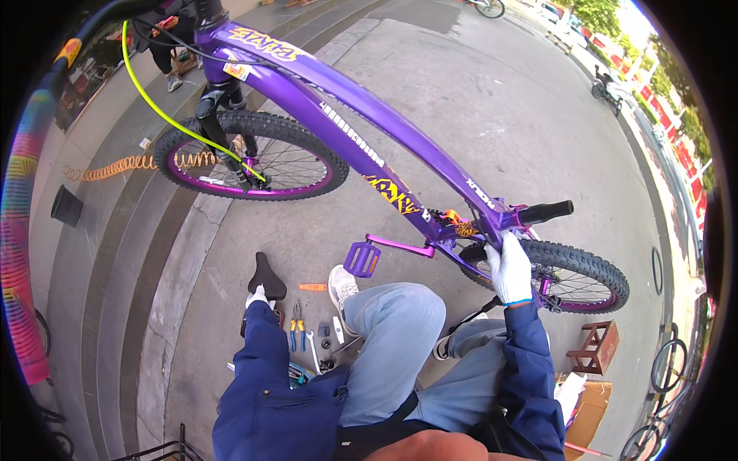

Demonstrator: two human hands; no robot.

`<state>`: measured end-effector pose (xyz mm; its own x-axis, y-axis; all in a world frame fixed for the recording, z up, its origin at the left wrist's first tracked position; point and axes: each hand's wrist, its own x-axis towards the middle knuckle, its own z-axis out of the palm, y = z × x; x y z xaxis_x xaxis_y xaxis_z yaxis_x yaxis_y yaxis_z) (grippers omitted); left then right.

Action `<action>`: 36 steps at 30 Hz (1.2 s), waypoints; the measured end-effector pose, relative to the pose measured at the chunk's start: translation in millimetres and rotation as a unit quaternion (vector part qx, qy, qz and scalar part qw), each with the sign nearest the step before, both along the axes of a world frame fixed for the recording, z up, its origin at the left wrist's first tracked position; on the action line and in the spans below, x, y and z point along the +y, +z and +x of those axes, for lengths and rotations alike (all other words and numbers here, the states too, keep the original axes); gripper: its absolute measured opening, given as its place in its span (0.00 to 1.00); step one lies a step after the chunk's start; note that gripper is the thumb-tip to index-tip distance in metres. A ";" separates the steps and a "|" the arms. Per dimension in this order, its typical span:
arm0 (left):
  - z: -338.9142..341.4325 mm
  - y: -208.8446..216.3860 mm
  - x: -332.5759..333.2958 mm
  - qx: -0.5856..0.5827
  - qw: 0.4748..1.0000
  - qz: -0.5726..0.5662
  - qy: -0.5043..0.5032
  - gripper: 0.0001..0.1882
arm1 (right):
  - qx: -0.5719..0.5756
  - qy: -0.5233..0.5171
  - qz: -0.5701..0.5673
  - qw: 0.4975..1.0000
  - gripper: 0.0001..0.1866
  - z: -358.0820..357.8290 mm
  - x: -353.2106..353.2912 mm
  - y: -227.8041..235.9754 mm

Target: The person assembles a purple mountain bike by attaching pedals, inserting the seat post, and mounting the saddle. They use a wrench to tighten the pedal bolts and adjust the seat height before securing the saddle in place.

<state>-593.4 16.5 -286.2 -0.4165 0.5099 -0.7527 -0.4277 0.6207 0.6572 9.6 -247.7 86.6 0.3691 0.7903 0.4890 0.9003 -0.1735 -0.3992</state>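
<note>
A purple mountain bike (pixel 307 107) stretches across the view, its front wheel at the left and its rear wheel at the right. My right hand (pixel 509 269), in a white glove, is closed around the frame near the seat tube, just in front of the rear tyre. A black bike saddle (pixel 266 275) is low at the left, off the bike. At its lower end my left hand (pixel 257 295), also gloved in white, grips it; most of its fingers are hidden. A short black tube (pixel 546 212) sticks out of the frame's seat-tube end.
On the ground by my left forearm lie pliers (pixel 298 329), a wrench (pixel 313 351), an orange strip-shaped tool (pixel 312 287) and several small parts. A purple pedal (pixel 361 260) juts toward my knee. A wooden stool (pixel 593 347) and a cardboard box (pixel 590 415) stand at the right; steps (pixel 134 253) run along the left.
</note>
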 end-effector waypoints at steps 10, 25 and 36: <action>30.0 148.2 -180.7 -0.223 0.909 0.343 -0.085 0.19 | -0.083 -0.024 -0.051 0.995 0.41 -29.9 -22.8 41.3; 305.4 448.1 -270.4 0.216 0.364 0.753 -0.504 0.35 | 0.709 0.207 0.330 0.588 0.27 -96.0 -56.2 109.1; 327.3 375.0 -259.9 -0.095 0.630 0.389 -0.666 0.20 | 0.523 0.121 0.390 0.748 0.24 33.6 -70.1 160.4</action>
